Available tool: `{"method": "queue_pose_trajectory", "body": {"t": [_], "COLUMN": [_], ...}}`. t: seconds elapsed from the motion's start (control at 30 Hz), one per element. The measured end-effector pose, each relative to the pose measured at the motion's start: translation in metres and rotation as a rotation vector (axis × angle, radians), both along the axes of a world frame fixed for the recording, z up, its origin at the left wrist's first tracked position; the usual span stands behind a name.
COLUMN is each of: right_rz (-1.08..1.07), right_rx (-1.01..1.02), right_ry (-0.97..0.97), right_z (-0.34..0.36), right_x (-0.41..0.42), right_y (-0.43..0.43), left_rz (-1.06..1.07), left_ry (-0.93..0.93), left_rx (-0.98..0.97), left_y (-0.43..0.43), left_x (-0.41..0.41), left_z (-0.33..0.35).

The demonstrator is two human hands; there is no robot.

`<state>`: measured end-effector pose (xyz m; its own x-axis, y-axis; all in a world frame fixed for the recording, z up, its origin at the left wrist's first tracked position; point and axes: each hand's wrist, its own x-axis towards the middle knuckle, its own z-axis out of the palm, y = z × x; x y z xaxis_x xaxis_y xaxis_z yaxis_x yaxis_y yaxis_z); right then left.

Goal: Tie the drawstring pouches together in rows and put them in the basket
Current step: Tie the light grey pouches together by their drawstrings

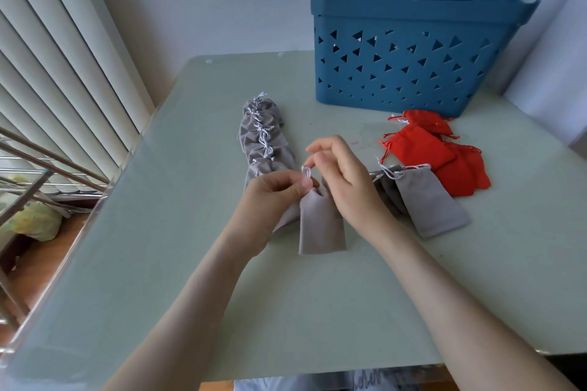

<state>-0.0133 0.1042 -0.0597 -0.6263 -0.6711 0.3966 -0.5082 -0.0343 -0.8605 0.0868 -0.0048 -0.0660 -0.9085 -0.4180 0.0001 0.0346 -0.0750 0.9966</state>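
A row of grey drawstring pouches [263, 140], tied together by their white cords, runs from the table's middle toward me. At its near end lies a flat grey pouch [320, 225]. My left hand [276, 190] pinches that pouch's white drawstring loop [306, 173] at the pouch's mouth. My right hand [340, 174] pinches the same cord from the right, thumb and forefinger together. Loose grey pouches [425, 200] lie to the right of my right hand. A pile of red pouches [444, 159] sits beyond them. The blue basket [403, 63] stands at the back right.
The pale green glass table [190, 279] ends near me and at its left side. White vertical blinds [63, 57] hang on the left. A metal rack [38, 174] stands beside the table's left edge.
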Motion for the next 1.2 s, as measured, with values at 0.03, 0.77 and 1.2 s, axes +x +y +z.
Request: {"method": "queue_pose_trajectory", "body": {"t": [0.03,0.77,1.2], "right_rz": [0.016,0.191,0.166], "right_rx": [0.043,0.345,0.020], "right_ry": [-0.065,-0.293,-0.449], "right_z": [0.001,0.005,0.010], "right_x": [-0.002,-0.016,-0.012], "right_y": [0.001,0.012,0.010], "left_rz": [0.022,-0.039,0.160], "left_ry": [0.020,0.134,0.034], "left_rx": [0.035,0.033,-0.174], "left_y": [0.000,0.003,0.002], "left_x": [0.000,0.005,0.000], "left_z": [0.001,0.014,0.003]}}
